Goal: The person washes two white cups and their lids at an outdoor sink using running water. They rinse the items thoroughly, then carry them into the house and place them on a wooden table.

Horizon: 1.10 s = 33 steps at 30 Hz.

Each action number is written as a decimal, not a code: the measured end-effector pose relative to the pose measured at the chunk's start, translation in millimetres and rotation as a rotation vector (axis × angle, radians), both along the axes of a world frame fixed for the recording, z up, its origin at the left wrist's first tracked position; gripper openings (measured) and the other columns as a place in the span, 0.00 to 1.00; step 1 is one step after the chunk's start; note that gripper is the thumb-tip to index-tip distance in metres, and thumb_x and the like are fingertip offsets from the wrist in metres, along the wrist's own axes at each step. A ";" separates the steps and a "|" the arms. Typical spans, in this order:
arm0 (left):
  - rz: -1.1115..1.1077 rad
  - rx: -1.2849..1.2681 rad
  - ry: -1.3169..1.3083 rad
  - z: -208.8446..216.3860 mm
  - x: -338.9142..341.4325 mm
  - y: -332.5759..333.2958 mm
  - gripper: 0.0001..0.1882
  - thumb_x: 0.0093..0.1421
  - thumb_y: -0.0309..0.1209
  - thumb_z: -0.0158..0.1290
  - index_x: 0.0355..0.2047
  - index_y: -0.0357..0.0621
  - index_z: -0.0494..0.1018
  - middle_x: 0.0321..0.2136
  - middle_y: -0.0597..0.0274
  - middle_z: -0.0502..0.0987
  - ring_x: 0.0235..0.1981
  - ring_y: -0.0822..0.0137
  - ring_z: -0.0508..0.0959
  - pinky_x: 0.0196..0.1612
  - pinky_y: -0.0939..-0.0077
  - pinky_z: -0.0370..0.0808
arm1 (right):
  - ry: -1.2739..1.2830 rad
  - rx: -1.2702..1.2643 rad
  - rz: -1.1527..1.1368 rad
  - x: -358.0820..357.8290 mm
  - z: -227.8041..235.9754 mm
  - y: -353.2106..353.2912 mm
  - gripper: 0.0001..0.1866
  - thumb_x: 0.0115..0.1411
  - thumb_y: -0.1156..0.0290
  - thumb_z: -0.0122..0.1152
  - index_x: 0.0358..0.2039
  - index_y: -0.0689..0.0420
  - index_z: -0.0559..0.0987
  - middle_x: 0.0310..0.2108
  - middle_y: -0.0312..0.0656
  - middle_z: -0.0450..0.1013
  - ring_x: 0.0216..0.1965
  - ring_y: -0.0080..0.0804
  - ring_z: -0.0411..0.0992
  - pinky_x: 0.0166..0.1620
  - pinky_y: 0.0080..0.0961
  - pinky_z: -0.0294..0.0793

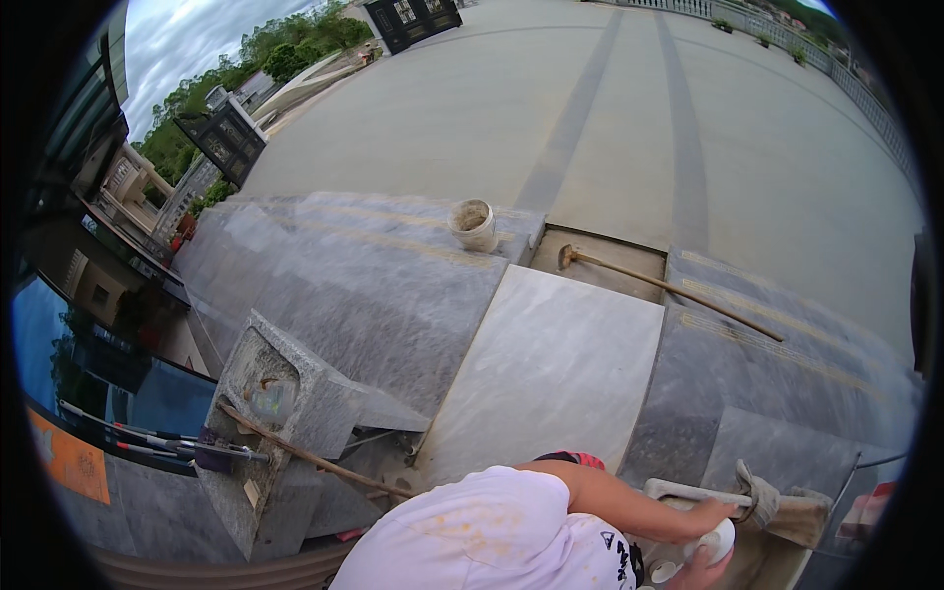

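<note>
At the far left, an orange sheet (74,459) lies on dark tile beside a glass wall. Thin poles (162,440) slant just to its right, reaching a dark purple cloth (210,449) by the stone sink (317,376). The sink is grey and stands at an angle; a wooden handle (295,449) leans across it, its lower end near the shirt. Farther back on the left, black gates (228,143) stand at the yard's edge.

Toward the middle, a pale bucket (473,226) stands upright on grey paving, near a white slab (565,364). Beyond the slab's far end, a long-handled tool (678,291) lies slantwise, its head in a recess and its handle running onto the striped steps to the right.

In the lower middle, the white shirt (462,536) has yellow stains, and a bare forearm reaches right. The left hand (710,515) and, below it, the right hand (702,572) hold a white piece (720,540) between them; the finger positions are too small to make out. The piece is just beside a trough (693,494). A grey cloth (757,492) drapes over the trough's rim, to the right of the hands.
</note>
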<state>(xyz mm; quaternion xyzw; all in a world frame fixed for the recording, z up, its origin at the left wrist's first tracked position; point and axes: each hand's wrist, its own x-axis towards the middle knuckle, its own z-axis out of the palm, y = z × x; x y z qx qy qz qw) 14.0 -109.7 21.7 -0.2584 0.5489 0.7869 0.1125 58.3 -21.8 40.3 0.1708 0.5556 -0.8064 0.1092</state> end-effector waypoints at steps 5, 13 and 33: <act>-0.181 -0.238 0.268 -23.2 -2.8 -1.3 0.28 0.62 0.48 0.39 0.22 0.33 0.71 0.20 0.42 0.74 0.24 0.51 0.74 0.32 0.58 0.66 | -0.003 0.010 -0.001 -1.0 -0.8 -4.7 0.26 0.57 0.71 0.56 0.55 0.63 0.62 0.49 0.47 0.65 0.46 0.36 0.69 0.48 0.33 0.72; -0.305 -0.240 0.277 -5.5 -17.2 16.2 0.28 0.62 0.49 0.37 0.24 0.33 0.72 0.23 0.40 0.74 0.27 0.45 0.75 0.33 0.56 0.67 | 0.044 0.082 -0.129 -1.1 12.7 9.9 0.27 0.57 0.72 0.56 0.55 0.63 0.62 0.50 0.48 0.64 0.46 0.36 0.69 0.48 0.33 0.72; -0.739 -0.169 0.268 -21.5 0.0 75.5 0.29 0.62 0.50 0.38 0.25 0.34 0.74 0.26 0.41 0.76 0.30 0.47 0.76 0.35 0.57 0.69 | 0.061 0.214 -0.553 36.8 23.7 31.9 0.28 0.55 0.73 0.57 0.56 0.62 0.61 0.50 0.48 0.64 0.46 0.36 0.69 0.47 0.33 0.73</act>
